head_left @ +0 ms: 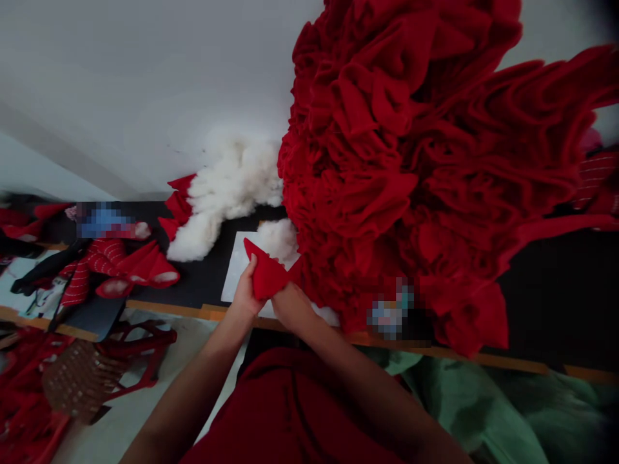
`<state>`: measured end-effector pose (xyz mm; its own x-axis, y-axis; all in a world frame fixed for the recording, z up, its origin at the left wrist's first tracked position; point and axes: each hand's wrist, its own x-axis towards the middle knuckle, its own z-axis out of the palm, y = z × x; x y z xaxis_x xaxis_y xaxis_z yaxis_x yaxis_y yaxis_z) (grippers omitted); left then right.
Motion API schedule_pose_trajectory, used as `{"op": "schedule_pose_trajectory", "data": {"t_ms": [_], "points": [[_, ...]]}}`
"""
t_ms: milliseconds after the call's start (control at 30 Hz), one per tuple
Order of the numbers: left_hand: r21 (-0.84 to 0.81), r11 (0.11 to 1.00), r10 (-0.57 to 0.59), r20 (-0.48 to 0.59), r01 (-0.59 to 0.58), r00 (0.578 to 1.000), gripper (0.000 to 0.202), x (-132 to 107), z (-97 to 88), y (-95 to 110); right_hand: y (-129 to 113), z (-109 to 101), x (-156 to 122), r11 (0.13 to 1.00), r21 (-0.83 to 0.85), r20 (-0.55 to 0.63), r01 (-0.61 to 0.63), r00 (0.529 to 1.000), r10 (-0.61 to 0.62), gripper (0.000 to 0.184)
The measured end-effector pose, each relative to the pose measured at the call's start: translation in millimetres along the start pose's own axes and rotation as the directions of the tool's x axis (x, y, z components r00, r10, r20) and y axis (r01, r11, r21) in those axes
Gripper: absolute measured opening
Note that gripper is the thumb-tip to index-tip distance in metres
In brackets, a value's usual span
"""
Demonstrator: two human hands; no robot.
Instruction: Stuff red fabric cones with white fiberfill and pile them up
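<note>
Right now, the left hand (244, 291) and right hand (293, 306) are both closed on a red cloth triangle (265, 274), pinching its lower edges, held at 12 o'clock. Behind it lies a white paper sheet (236, 270), with white stuffing (276, 238) on it. More stuffing (227, 193) sits at 11 o'clock; a big red cloth heap (387, 161) fills 1 o'clock.

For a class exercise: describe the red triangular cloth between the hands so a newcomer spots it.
Beside the heap of ruffled red fabric lies a white sheet. Above it, the left hand and right hand hold one red triangle, the only piece lifted.
</note>
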<state>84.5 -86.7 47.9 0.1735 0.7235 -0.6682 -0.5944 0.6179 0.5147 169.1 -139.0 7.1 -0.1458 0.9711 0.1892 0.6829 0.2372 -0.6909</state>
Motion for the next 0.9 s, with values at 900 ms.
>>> {"op": "schedule_pose_trajectory", "data": {"t_ms": [900], "points": [[-0.040,0.997,0.065,0.106,-0.061,0.992,0.031,-3.7,3.0,-5.7,-27.9,-10.3,-19.7,0.969,-0.245,-0.187,-0.038,0.982,-0.009,0.042]]}}
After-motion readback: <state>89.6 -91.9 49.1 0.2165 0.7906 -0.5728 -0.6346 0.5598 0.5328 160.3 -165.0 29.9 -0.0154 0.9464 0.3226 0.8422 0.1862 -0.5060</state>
